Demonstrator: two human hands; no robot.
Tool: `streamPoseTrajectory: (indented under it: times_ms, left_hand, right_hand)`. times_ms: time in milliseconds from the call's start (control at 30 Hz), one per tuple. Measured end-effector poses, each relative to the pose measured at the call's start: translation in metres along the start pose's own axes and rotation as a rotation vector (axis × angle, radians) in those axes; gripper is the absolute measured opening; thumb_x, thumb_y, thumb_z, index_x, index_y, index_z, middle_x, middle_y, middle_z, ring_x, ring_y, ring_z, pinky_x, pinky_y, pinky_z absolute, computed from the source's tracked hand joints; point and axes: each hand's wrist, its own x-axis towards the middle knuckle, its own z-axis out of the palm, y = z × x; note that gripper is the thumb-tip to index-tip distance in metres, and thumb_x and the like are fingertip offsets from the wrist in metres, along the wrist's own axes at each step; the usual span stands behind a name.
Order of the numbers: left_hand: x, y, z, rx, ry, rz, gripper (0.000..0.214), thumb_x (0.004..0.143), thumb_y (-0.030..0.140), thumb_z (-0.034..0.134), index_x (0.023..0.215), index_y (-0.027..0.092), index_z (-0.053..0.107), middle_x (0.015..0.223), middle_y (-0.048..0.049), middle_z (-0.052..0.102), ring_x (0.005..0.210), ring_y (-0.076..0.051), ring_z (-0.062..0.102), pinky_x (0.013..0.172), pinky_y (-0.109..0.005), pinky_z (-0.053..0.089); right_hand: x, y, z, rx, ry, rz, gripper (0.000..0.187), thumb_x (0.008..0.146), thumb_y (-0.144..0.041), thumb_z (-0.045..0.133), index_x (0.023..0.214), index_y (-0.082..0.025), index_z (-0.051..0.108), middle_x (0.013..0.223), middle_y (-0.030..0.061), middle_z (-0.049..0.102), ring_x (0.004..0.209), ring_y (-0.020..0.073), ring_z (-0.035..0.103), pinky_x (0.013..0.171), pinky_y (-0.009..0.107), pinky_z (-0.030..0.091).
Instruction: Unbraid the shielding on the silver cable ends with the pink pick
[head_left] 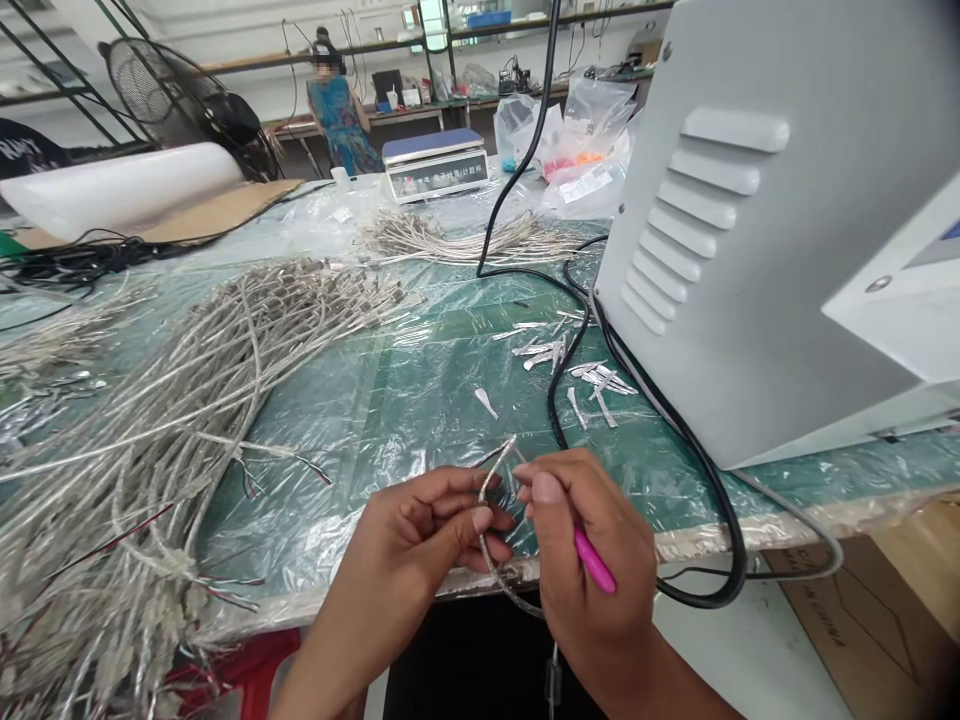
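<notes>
The left hand (405, 570) curls its fingers (480, 518) around a braided wire cable (491, 475), partly hidden behind them; the closed right hand (592, 540) clasps a pink-handled tool (594, 560), its tip hidden.

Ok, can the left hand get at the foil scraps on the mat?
Probably yes: the mat ahead of the left hand looks open up to the foil scraps. But it's holding the braided cable, and a black cord runs through the scraps.

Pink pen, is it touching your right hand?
Touching: the head view shows the pink pen held in the right hand, with its end poking out.
</notes>
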Motion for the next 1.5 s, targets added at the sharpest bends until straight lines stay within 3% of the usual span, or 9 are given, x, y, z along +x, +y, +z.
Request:
streamPoseTrajectory:
  times_ms: [200,333,467,1000,1500]
  left_hand:
    - [0.0,-0.001,0.0,-0.012,0.026,0.009,0.02,0.084,0.024,0.07,0.101,0.014,0.067,0.085,-0.0086,0.075,0.07,-0.018,0.071,0.064,-0.025,0.058]
    - [0.001,0.0,0.002,-0.023,0.042,0.007,0.022,0.084,0.024,0.07,0.102,0.013,0.067,0.083,-0.0083,0.074,0.069,-0.018,0.071,0.063,-0.024,0.058]
    - [0.002,0.001,0.005,-0.028,0.075,0.006,0.021,0.082,0.023,0.072,0.1,0.013,0.067,0.077,-0.0051,0.072,0.066,-0.016,0.07,0.06,-0.022,0.057]
    - [0.0,0.003,0.005,-0.007,0.048,0.01,0.019,0.083,0.024,0.071,0.099,0.014,0.068,0.076,-0.0049,0.072,0.067,-0.017,0.07,0.063,-0.024,0.057]
    - [0.001,0.003,0.004,0.005,0.046,0.02,0.02,0.083,0.024,0.07,0.1,0.014,0.069,0.08,-0.0062,0.073,0.068,-0.018,0.07,0.062,-0.024,0.057]
  right_hand:
    - [-0.001,0.002,0.001,0.021,0.147,0.112,0.015,0.096,-0.017,0.049,0.093,-0.019,0.064,0.092,0.0035,0.06,0.08,0.0139,0.06,0.068,0.029,0.052]
    - [-0.008,0.002,-0.003,0.172,0.075,0.024,0.019,0.094,-0.013,0.046,0.095,-0.018,0.065,0.084,0.004,0.061,0.073,0.0151,0.06,0.061,0.029,0.051]
    - [-0.009,0.002,-0.006,0.187,0.021,-0.091,0.022,0.092,-0.009,0.044,0.09,-0.017,0.064,0.076,0.0035,0.061,0.07,0.0155,0.059,0.06,0.03,0.049]
    - [-0.006,0.002,-0.005,0.131,-0.036,0.003,0.02,0.094,-0.011,0.046,0.091,-0.017,0.064,0.079,0.0027,0.061,0.067,0.0131,0.058,0.057,0.027,0.049]
    - [-0.004,0.001,-0.003,0.101,-0.031,-0.023,0.019,0.094,-0.007,0.048,0.095,-0.019,0.063,0.083,0.0017,0.061,0.072,0.0111,0.059,0.061,0.025,0.05]
